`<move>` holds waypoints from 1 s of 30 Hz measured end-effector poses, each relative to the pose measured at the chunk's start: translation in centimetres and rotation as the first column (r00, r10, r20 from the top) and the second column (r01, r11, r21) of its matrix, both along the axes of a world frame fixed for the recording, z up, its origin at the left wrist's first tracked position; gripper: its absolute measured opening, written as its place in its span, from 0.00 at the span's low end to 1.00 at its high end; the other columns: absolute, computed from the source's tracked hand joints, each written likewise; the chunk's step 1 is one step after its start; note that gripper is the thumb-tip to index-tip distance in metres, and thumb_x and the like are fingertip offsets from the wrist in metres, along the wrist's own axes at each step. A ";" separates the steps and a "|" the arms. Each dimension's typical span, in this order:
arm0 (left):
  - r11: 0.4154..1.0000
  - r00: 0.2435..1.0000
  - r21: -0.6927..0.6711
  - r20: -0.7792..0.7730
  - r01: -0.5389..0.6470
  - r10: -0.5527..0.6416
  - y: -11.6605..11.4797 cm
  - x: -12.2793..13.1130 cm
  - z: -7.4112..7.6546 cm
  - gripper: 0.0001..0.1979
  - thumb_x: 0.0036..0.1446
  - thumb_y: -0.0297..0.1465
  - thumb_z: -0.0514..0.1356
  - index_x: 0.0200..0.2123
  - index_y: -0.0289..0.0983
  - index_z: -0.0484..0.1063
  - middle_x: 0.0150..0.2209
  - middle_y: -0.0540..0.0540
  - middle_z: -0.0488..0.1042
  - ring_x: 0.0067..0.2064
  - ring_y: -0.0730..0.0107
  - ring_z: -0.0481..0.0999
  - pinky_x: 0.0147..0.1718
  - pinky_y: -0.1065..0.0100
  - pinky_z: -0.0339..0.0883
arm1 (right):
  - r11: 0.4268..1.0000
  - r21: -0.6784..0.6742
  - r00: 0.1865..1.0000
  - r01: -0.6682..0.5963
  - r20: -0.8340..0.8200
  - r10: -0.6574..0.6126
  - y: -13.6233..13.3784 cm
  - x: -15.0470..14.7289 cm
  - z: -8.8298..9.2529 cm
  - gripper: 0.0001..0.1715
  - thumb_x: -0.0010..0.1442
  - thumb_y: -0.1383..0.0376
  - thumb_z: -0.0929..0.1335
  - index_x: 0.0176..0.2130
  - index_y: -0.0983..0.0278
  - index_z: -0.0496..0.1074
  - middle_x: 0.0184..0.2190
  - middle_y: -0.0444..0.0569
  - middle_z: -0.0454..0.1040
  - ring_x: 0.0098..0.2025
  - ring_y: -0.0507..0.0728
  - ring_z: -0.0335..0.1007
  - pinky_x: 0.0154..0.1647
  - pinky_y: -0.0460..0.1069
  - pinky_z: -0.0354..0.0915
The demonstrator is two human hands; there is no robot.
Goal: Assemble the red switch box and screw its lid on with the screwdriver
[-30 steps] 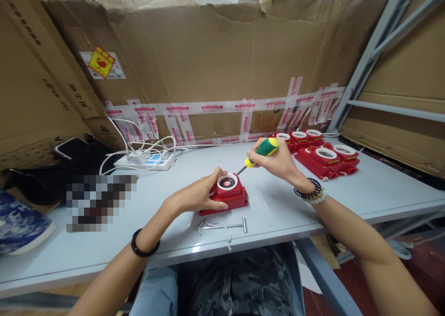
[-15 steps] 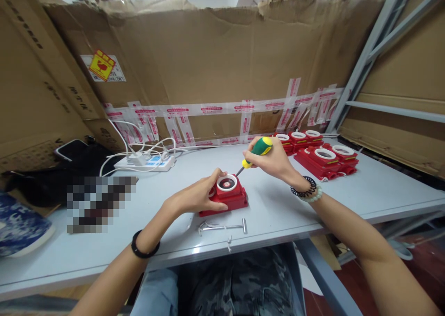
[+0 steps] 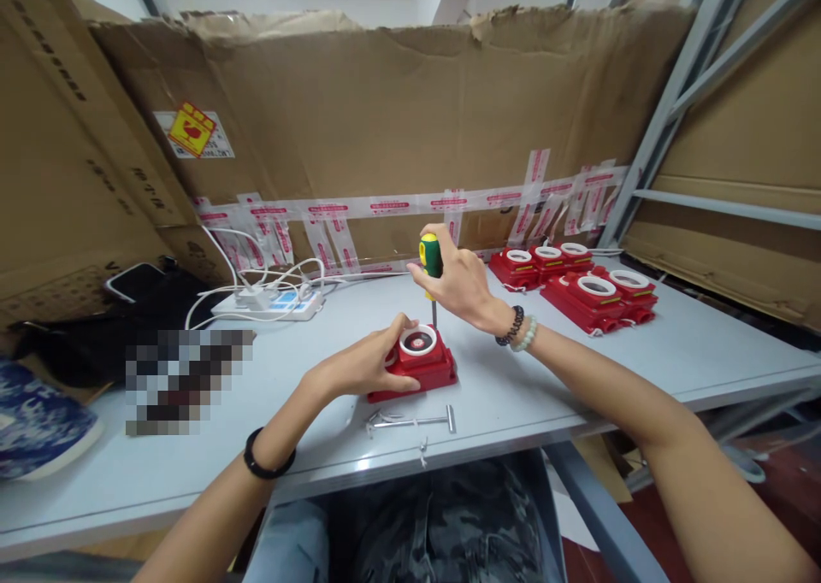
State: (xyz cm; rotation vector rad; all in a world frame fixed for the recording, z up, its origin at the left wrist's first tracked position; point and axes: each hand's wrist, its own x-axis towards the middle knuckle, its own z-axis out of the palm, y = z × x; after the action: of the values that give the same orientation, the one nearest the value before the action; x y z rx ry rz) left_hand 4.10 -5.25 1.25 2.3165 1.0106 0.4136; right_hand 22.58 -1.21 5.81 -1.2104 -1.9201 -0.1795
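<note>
A red plastic unit (image 3: 431, 369) with a white ring on top sits on the grey table (image 3: 577, 378) in front of me. My left hand (image 3: 365, 365) grips its left side, fingers wrapped round the edge. My right hand (image 3: 458, 282) is closed on a green and yellow screwdriver (image 3: 431, 258). The screwdriver stands upright with its tip down at the unit's back right corner.
Several more red units (image 3: 577, 279) lie at the back right. A small metal T-shaped tool (image 3: 416, 419) and loose bits rest near the front edge. A white power strip with cables (image 3: 269, 303) sits back left beside a black bag (image 3: 103, 318). Cardboard walls surround the table.
My right hand has swung the screwdriver from a slant to upright and moved it left over the unit's corner. My left hand has stayed on the unit.
</note>
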 end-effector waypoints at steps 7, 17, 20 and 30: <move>1.000 1.000 -0.005 0.011 -0.001 0.001 0.0 0.0 0.0 0.29 0.48 0.42 0.66 0.47 0.41 0.55 0.60 0.35 0.63 0.55 0.51 0.70 0.52 0.55 0.64 | 0.982 0.119 0.989 -0.144 -0.024 0.148 -0.3 0.5 0.4 0.17 0.64 0.55 0.59 0.43 0.64 0.67 0.33 0.50 0.72 0.33 0.56 0.68 0.32 0.48 0.57; 1.000 1.000 -0.002 0.009 -0.005 0.005 0.0 0.0 -0.1 0.29 0.48 0.42 0.66 0.46 0.41 0.54 0.61 0.35 0.62 0.55 0.51 0.70 0.51 0.56 0.64 | 0.970 0.084 0.970 -0.229 -0.068 0.235 -0.6 1.7 1.3 0.19 0.61 0.54 0.64 0.45 0.63 0.71 0.32 0.47 0.72 0.33 0.53 0.65 0.35 0.47 0.59; 1.000 1.000 -0.005 -0.006 -0.002 0.002 0.0 0.0 -0.1 0.28 0.48 0.42 0.66 0.46 0.41 0.54 0.60 0.35 0.63 0.54 0.51 0.71 0.50 0.57 0.65 | 0.929 -0.005 0.928 -0.369 -0.049 0.369 -0.7 1.8 1.7 0.19 0.64 0.61 0.60 0.52 0.63 0.68 0.37 0.48 0.73 0.34 0.53 0.66 0.36 0.47 0.60; 1.000 1.000 0.004 -0.009 -0.010 0.010 0.0 0.0 -0.1 0.28 0.48 0.42 0.66 0.45 0.42 0.54 0.61 0.36 0.63 0.55 0.51 0.70 0.51 0.58 0.64 | 0.974 0.005 0.974 -0.227 0.011 0.227 -1.0 0.9 1.5 0.18 0.63 0.59 0.61 0.50 0.63 0.67 0.28 0.45 0.70 0.27 0.52 0.62 0.30 0.46 0.55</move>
State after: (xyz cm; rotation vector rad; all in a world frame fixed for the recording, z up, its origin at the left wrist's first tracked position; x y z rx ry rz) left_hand 4.11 -5.26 1.19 2.3199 1.0265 0.4104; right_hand 23.50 -2.23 7.34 -0.9781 -2.0481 -0.0704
